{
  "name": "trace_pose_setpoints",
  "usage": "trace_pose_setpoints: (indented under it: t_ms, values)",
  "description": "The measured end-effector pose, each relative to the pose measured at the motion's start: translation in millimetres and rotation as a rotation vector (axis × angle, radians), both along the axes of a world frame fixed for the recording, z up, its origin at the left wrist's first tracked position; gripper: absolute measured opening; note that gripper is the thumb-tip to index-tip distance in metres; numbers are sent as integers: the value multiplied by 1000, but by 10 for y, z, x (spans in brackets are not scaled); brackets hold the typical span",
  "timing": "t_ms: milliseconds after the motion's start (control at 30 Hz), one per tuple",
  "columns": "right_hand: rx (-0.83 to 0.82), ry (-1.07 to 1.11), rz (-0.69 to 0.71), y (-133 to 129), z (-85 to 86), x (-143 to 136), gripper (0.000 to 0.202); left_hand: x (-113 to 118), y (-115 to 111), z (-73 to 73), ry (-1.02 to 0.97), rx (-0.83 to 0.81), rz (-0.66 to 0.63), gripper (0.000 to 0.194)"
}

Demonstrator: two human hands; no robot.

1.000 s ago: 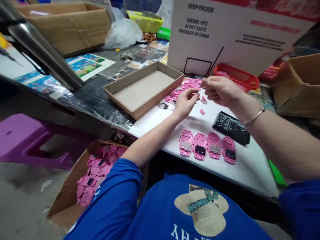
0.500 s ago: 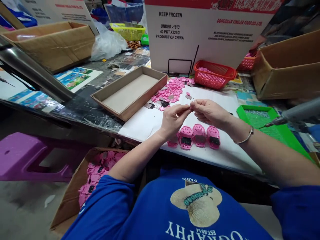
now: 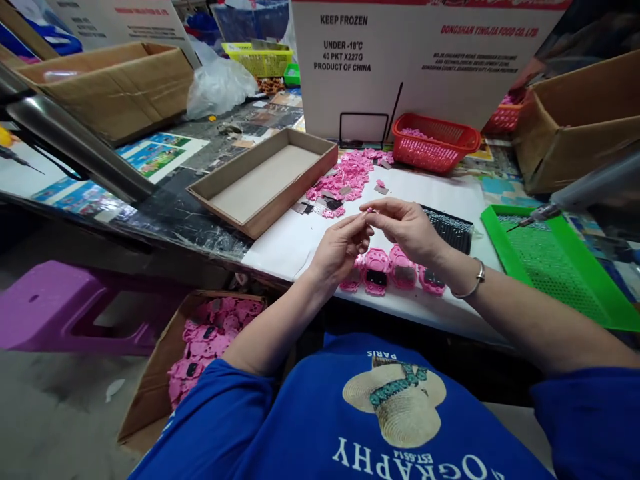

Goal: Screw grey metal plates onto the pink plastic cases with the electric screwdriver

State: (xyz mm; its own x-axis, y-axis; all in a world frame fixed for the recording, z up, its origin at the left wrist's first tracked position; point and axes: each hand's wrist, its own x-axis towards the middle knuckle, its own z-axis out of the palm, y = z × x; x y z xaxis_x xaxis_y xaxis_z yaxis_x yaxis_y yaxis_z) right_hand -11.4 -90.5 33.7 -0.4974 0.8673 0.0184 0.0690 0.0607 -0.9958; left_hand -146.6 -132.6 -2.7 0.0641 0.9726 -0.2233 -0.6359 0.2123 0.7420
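Note:
My left hand (image 3: 341,245) and my right hand (image 3: 403,225) meet above the white sheet (image 3: 280,248), fingertips pinched together. Between them shows a tiny pink bit, too small to name. Just below the hands, several pink watch-shaped pieces (image 3: 376,260) lie in a row, some with a black or grey rectangle; my right hand partly covers them. Beyond the hands is a heap of small pink parts (image 3: 350,175) with grey and black flat pieces. A black ridged tray (image 3: 450,230) lies right of my right hand.
A shallow box (image 3: 260,177) is on the left, a red basket (image 3: 435,150) behind, a green tray (image 3: 555,260) on the right. A screwdriver tip (image 3: 533,217) hangs over the green tray. Below the table edge stands a carton of pink parts (image 3: 150,380) by a purple stool (image 3: 45,303).
Both hands have moved slightly left and turned, with the right hand's fingers now arched over the left fingertips. The black ridged tray has come into view.

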Motion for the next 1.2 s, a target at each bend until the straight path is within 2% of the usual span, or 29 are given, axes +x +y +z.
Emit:
trace_pose_setpoints:
  t_ms: [67,133,200,300,367,433,567,667,767,933,1200]
  values:
    - [-8,-7,8,30,-5,-48,46,-44,-15,-19,55,12,-7,18]
    - [-107,15,67,86,-19,-72,45,-118,-74,-65,191,91,34,21]
    - [-244,12,128,157,-39,-77,43,-204,-189,-137,467,255,132,25]
    - [-395,-150,173,266,-75,-78,31,-293,-427,-288,1044,588,234,33]
    - [-419,-285,206,328,-104,-87,24,-306,-572,-400,1348,743,196,42]
    - [-393,-362,262,383,-142,-105,24,-295,-666,-498,1520,800,138,42]
    - [-328,-412,389,496,-245,-143,30,-297,-696,-591,1573,802,133,26]
    - [-289,-440,442,589,-325,-168,27,-329,-669,-602,1544,834,143,26]
    - [-202,-515,429,664,-377,-189,17,-343,-665,-620,1546,845,137,26]
    - [-104,-610,502,689,-371,-225,15,-331,-686,-646,1548,832,139,26]
    - [-156,-553,513,753,-436,-275,15,-330,-688,-611,1558,850,138,26]
